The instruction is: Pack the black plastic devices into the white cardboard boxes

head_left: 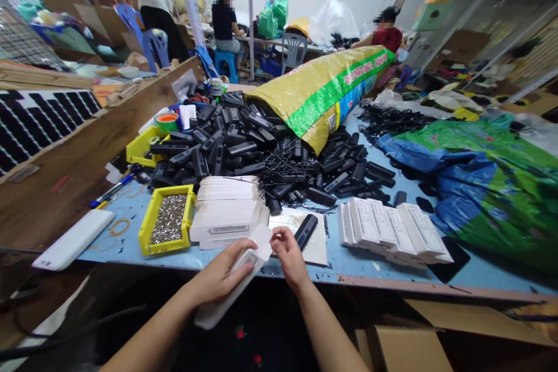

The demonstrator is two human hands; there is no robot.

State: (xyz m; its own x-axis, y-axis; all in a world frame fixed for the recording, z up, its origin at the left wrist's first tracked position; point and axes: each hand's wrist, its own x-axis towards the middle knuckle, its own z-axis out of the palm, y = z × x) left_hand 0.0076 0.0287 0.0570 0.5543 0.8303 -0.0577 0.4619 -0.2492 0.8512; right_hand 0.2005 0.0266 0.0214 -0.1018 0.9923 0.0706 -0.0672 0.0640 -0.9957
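My left hand [224, 272] grips a long flat white carton [218, 307] near the table's front edge. My right hand [288, 256] pinches the carton's open end flap [264, 242]. A black remote-like device [306, 230] lies just beyond my right fingers on a pale sheet [317, 250]. Behind my hands stands a stack of flat white cartons [226, 209]. To the right lies a row of filled white boxes [392, 231].
A big heap of black devices [244, 139] covers the blue table [131, 209]. A yellow tray of small metal parts [168, 220] sits at left, a white slab [74, 238] beyond it. A yellow-green sack [322, 90] and blue-green bags [488, 180] lie right. Three people work at the back.
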